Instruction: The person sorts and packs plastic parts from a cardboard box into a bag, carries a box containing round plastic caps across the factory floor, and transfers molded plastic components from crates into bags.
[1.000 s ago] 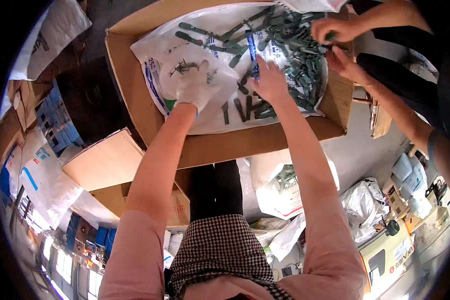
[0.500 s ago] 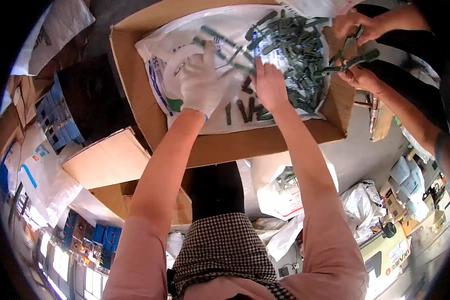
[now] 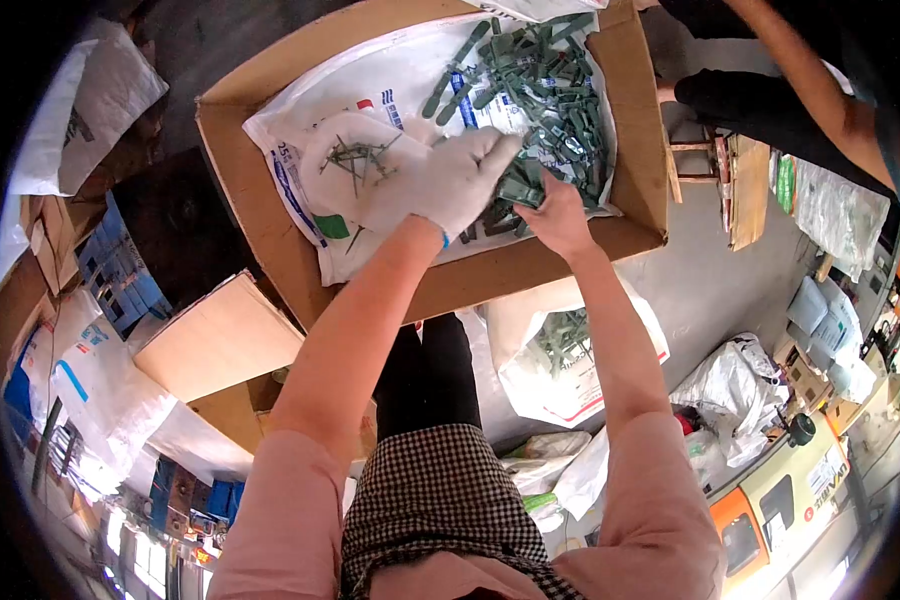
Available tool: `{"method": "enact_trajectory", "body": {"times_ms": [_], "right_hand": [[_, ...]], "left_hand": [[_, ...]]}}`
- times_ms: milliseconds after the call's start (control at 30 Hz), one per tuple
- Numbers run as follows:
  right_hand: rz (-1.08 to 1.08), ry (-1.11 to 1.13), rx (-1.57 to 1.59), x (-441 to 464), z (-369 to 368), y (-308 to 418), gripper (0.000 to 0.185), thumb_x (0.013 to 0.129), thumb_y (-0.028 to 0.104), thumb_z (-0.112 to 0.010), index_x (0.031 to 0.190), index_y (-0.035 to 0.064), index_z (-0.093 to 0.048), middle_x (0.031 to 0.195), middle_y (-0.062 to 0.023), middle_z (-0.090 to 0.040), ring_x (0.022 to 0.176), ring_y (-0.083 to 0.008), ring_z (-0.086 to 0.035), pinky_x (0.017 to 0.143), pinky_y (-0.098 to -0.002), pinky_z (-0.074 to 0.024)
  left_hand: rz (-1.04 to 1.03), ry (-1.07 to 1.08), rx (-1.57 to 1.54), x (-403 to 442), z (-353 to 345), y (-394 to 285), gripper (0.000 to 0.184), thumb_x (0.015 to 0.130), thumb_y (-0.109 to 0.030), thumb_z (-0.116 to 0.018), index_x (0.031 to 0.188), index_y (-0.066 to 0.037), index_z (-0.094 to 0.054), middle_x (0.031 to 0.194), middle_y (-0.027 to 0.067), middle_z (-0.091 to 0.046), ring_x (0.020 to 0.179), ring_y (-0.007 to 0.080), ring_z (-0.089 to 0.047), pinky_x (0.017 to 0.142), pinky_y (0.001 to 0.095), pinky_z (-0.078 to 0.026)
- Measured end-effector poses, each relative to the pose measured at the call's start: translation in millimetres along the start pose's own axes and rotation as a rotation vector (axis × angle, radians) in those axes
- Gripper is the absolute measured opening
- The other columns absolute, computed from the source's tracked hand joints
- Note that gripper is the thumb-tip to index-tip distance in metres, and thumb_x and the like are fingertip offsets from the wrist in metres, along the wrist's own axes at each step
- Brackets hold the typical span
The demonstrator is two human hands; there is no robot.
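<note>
My right hand (image 3: pixel 560 215), bare, is closed around a small bunch of dark green plastic pieces (image 3: pixel 522 188) near the front of the cardboard box. Beside the bunch is my left hand (image 3: pixel 455 180), in a white glove. Its fingers stretch to the right, slightly apart, with their tips close to the pieces; the thumb is hidden. Behind both hands, a heap of similar dark green pieces (image 3: pixel 565 95) fills the right part of the box. Thin green sprigs (image 3: pixel 353 162), like plastic runners, lie on white material left of my gloved hand.
The cardboard box (image 3: pixel 430 290) holds a printed white sack (image 3: pixel 320 85) as a lining. Below it stands a white bag (image 3: pixel 545 385) with green pieces inside. Another person's arm (image 3: pixel 810 75) and dark-clothed leg are at the right, near a wooden stool (image 3: pixel 745 190).
My left hand has moved right towards my right hand, leaving the sprigs uncovered. My right hand has gone lower and now holds a bunch of pieces. The other person's hands have left view.
</note>
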State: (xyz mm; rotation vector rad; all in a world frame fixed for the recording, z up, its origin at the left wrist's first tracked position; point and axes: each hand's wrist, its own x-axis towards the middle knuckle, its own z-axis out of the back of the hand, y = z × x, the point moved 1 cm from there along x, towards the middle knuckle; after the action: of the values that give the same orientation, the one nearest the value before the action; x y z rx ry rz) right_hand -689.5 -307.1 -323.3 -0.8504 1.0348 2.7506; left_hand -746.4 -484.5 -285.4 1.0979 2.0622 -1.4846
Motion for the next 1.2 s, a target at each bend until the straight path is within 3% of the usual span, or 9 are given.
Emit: {"method": "enact_trajectory", "body": {"times_ms": [67,167,333,433,600,733,867,1000,1200], "right_hand": [[-0.198,0.131,-0.171,14,-2,12,0.064,0.072,0.033,-0.076,0.121,0.0028,-0.048,0.111,-0.0192,-0.06,0.106,-0.032,-0.057,0.089,-0.0426,-0.0457],[-0.33,0.389,-0.791,49,-24,5,0.086,0.069,0.035,-0.078,0.136,0.01,-0.03,0.135,-0.0245,-0.037,0.124,-0.0432,-0.038,0.1,-0.0532,-0.0327],[-0.07,-0.258,-0.158,177,-54,23,0.072,0.077,0.033,-0.069,0.135,0.012,-0.032,0.124,-0.0272,-0.041,0.106,-0.0421,-0.053,0.084,-0.0461,-0.0497],[0.238,-0.481,-0.2,257,-91,-20,0.034,0.081,0.023,-0.064,0.11,0.0064,-0.056,0.103,-0.0211,-0.055,0.088,-0.0389,-0.059,0.076,-0.0451,-0.0506],[0.456,-0.516,-0.158,142,-51,56,0.016,0.084,0.006,-0.05,0.086,0.0029,-0.066,0.084,-0.0156,-0.056,0.071,-0.0332,-0.06,0.063,-0.0425,-0.0513],[0.545,-0.714,-0.075,55,-10,86,0.012,0.075,0.005,-0.069,0.083,0.0046,-0.06,0.076,-0.0083,-0.06,0.057,-0.0235,-0.061,0.046,-0.0333,-0.0481],[0.327,-0.498,0.167,6,40,87,0.074,0.061,0.021,-0.083,0.123,0.0085,-0.044,0.123,-0.0166,-0.048,0.111,-0.0314,-0.049,0.087,-0.0403,-0.044],[0.371,-0.143,0.287,-11,41,64,0.13,0.044,0.028,-0.091,0.145,0.015,-0.01,0.148,-0.0153,-0.015,0.138,-0.0394,-0.006,0.113,-0.0486,-0.0117],[0.187,0.037,0.298,2,32,44,0.073,0.059,0.012,-0.078,0.124,0.0082,-0.045,0.107,-0.0199,-0.061,0.102,-0.0352,-0.059,0.09,-0.0389,-0.0455]], "left_hand": [[-0.769,-0.249,1.568,11,26,4,0.023,0.089,-0.027,-0.053,0.088,-0.007,-0.062,0.074,0.008,-0.063,0.069,0.0229,-0.064,0.062,0.0329,-0.05],[-0.262,-0.449,1.307,10,71,10,0.027,0.083,-0.029,-0.058,0.099,-0.007,-0.059,0.086,0.0132,-0.064,0.082,0.0302,-0.063,0.074,0.0382,-0.05],[0.029,-0.59,1.607,25,148,74,0.051,0.078,-0.036,-0.064,0.116,-0.005,-0.048,0.108,0.0187,-0.056,0.096,0.0329,-0.058,0.082,0.0415,-0.047],[-0.039,-0.583,1.663,18,146,60,0.058,0.077,-0.036,-0.066,0.125,-0.008,-0.047,0.1,0.0168,-0.059,0.092,0.0304,-0.058,0.081,0.04,-0.046],[-0.564,-0.558,1.307,23,83,8,0.046,0.078,-0.031,-0.063,0.116,-0.007,-0.053,0.09,0.0159,-0.059,0.084,0.0307,-0.059,0.074,0.0404,-0.046],[-0.552,-0.42,1.343,36,31,-8,0.021,0.074,-0.02,-0.058,0.092,-0.01,-0.06,0.072,0.0127,-0.06,0.069,0.0315,-0.06,0.063,0.0428,-0.046],[-0.82,-0.274,1.111,17,0,3,0.02,0.079,-0.025,-0.057,0.07,-0.007,-0.06,0.066,0.0118,-0.059,0.066,0.0315,-0.06,0.06,0.0418,-0.046],[-0.119,-0.205,0.237,-14,-25,-16,0.037,0.091,-0.035,-0.051,0.07,-0.005,-0.057,0.054,0.0027,-0.051,0.051,0.0193,-0.056,0.049,0.0315,-0.044],[0.075,-0.123,-0.004,-8,-15,-9,0.034,0.094,-0.036,-0.049,0.085,-0.005,-0.06,0.063,0.0021,-0.055,0.046,0.01,-0.05,0.039,0.0249,-0.039]]}}
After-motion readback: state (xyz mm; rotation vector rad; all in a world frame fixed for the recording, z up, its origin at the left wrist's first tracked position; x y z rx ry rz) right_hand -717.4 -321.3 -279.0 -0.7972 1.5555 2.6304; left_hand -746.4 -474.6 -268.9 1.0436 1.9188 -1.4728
